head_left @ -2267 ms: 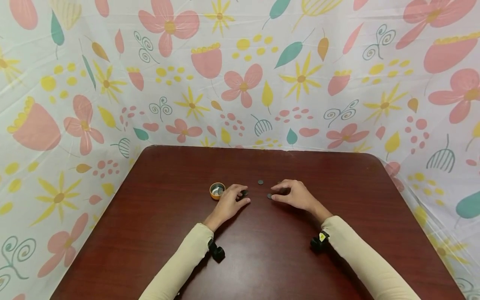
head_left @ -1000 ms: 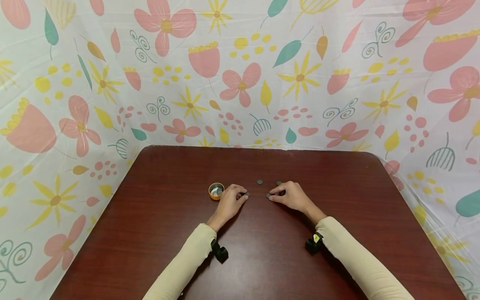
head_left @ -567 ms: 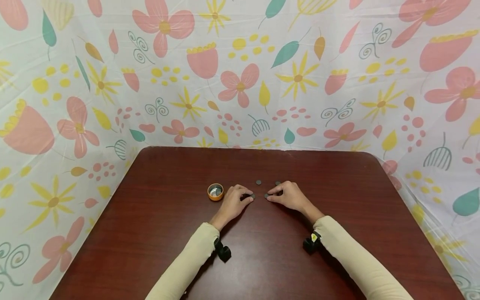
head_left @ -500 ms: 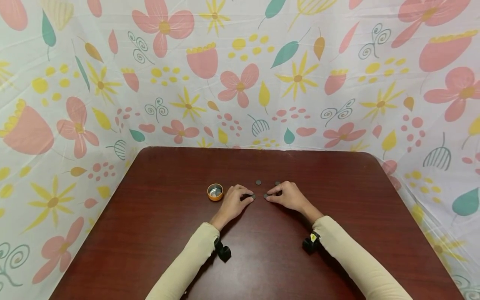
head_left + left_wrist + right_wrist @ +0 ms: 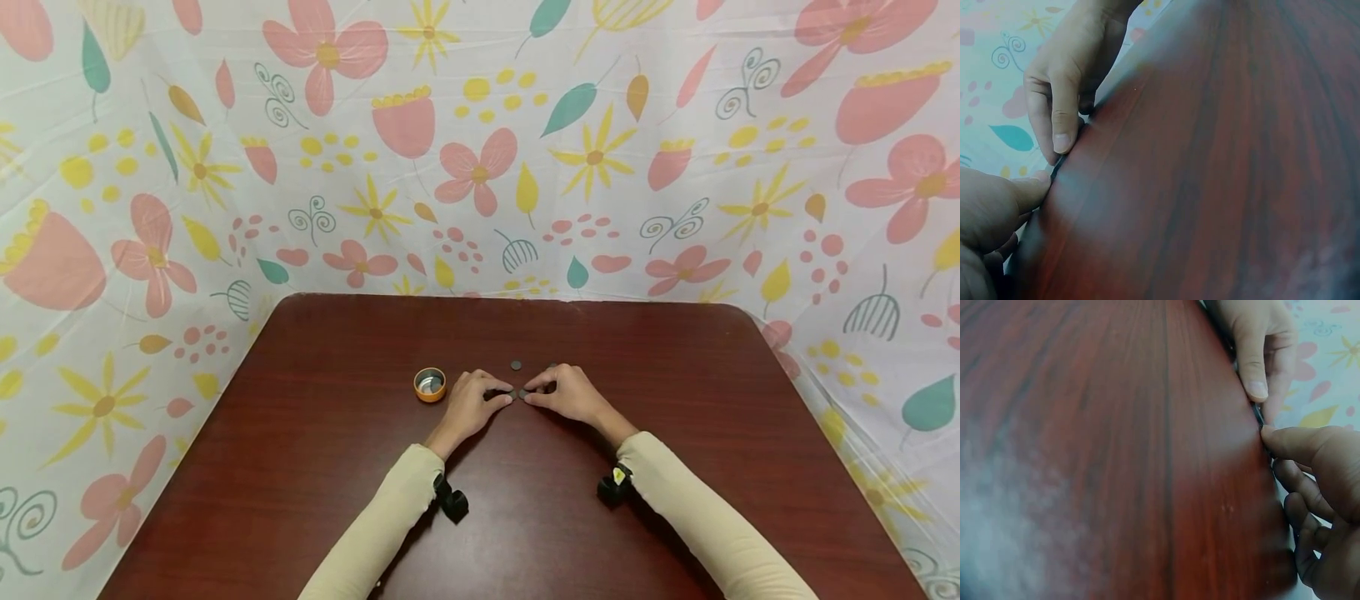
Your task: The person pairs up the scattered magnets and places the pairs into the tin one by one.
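A small orange cap [image 5: 431, 384] lies open side up on the table [image 5: 315, 467], its silvery inside seemingly empty. Just right of it, my left hand [image 5: 468, 402] and right hand [image 5: 566, 393] meet fingertip to fingertip, each pinching a small, flat dark disc [image 5: 515, 393] against the wood. Another disc [image 5: 516, 365] lies just behind

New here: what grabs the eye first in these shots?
Two hands meet at mid-table: the left hand and right hand bring small dark discs together between their fingertips. An orange cap sits just left of them, a loose disc just behind. A loud floral cloth walls the brown table.
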The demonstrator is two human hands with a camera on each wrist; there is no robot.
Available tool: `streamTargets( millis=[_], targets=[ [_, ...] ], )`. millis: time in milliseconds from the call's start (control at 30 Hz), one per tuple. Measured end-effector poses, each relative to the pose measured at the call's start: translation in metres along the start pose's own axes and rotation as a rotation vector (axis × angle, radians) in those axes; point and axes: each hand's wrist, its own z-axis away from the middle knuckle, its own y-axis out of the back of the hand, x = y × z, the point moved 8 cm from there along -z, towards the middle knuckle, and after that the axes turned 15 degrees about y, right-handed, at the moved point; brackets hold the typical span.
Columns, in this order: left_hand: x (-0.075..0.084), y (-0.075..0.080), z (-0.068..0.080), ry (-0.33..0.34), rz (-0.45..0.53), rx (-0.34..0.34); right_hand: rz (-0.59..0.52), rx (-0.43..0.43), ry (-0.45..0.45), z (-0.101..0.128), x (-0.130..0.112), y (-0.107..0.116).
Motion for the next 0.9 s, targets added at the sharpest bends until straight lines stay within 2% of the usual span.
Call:
streamTargets(
  millis=[200,633,767,900],
  targets=[
    [0.001,-0.001,0.0,-0.011,-0.005,0.003,0.008,-0.006,0.031,0.0,-0.002,-0.002],
    [-0.001,0.001,0.001,-0.017,-0.014,0.002,-0.006,-0.031,0.028,-0.001,-0.002,-0.005],
    [-0.004,0.004,0.006,-0.015,0.071,-0.031,-0.021,-0.025,0.033,0.001,-0.002,-0.002],
    [-0.003,0.017,0.015,-0.031,0.204,-0.066,-0.02,-0.012,0.033,0.001,0.001,0.004]
  ],
)
